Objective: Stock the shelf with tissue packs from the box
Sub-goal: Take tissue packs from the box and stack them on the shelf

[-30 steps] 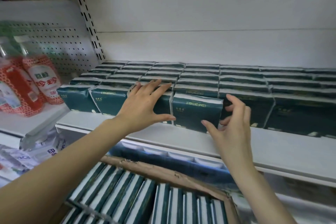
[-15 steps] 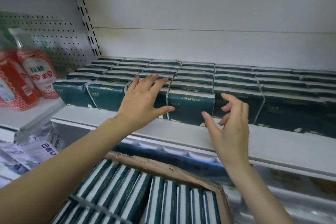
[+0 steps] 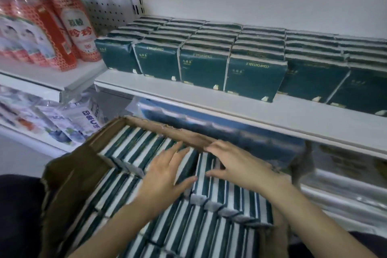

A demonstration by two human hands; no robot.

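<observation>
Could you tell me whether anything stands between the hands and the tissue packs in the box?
Nothing visible does. The box is open at the top, and the left hand and right hand are spread directly over the exposed tissue packs, with no flap across them.

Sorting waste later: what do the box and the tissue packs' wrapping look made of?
Box: brown cardboard, matte, its far rim torn and fibrous. Tissue packs: probably thin plastic film, dark green with a slight sheen, puckered at the sealed edges.
</observation>
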